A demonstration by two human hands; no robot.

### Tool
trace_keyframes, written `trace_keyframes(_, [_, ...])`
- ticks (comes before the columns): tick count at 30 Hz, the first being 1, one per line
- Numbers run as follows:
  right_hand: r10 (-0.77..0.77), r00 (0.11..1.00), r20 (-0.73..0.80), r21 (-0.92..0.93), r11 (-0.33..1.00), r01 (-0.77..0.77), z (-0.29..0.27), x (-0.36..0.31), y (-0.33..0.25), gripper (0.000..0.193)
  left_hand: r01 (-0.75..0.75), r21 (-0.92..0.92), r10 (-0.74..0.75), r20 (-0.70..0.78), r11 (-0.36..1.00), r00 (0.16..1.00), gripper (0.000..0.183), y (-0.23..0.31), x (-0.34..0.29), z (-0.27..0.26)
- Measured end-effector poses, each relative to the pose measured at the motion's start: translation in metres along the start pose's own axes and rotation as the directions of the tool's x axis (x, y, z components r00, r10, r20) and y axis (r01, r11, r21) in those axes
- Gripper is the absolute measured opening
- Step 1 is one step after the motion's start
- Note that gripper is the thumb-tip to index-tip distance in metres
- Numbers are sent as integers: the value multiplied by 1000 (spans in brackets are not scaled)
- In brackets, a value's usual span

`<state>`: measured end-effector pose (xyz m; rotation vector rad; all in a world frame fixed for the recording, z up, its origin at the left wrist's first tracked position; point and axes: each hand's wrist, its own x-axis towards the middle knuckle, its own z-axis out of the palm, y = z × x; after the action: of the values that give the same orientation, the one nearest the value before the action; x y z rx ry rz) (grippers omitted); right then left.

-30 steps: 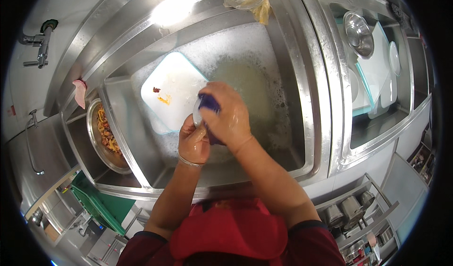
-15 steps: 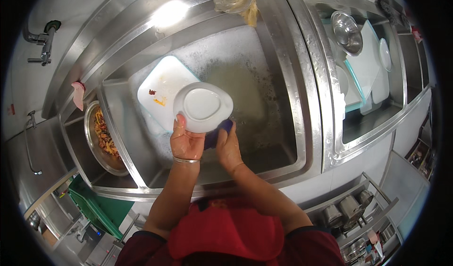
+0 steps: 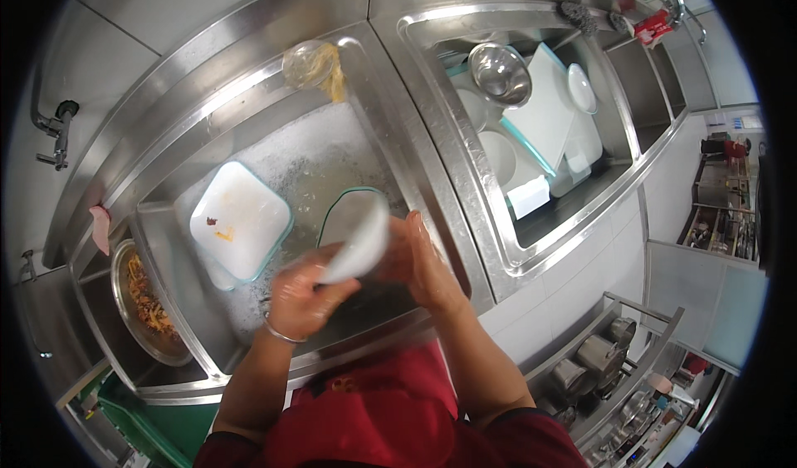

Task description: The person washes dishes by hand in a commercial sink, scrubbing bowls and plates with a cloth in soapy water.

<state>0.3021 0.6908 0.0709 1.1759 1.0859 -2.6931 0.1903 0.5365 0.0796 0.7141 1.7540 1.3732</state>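
Note:
A white oval dish (image 3: pixel 365 234), tilted on edge and smeared by motion, is gripped by my left hand (image 3: pixel 303 302) at its lower edge. My right hand (image 3: pixel 427 269) is just right of the dish with its fingers stretched upward, partly blurred. I see nothing held in it, and whether its palm touches the dish cannot be told. Below them, a teal-rimmed dish (image 3: pixel 336 216) shows partly behind the white one in the sudsy water. Left of it, a white rounded-square plate (image 3: pixel 237 219) with teal edges carries red and yellow food scraps.
The steel sink (image 3: pixel 154 244) holds foamy water. A metal bowl (image 3: pixel 116 289) of food scraps is at far left. A clear bowl with a yellowish net (image 3: pixel 311 65) rests on the back ledge. In the right basin lie a steel bowl (image 3: pixel 501 78) and white trays (image 3: pixel 544 107).
My view has swung to the right. The dish has tipped from facing up to nearly on edge, and the blue cloth that was by my right hand no longer shows.

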Motion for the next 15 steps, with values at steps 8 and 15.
trace_keyframes(8, [-305,915,-264,-42,952,305,-85,-42,-57,26,-750,465,622,429,470,655,28,46,53,65])
trace_keyframes(15, [-543,575,-612,-593,796,121,-229,-38,-91,48,-54,237,145,-384,970,912,27,-77,24,15])
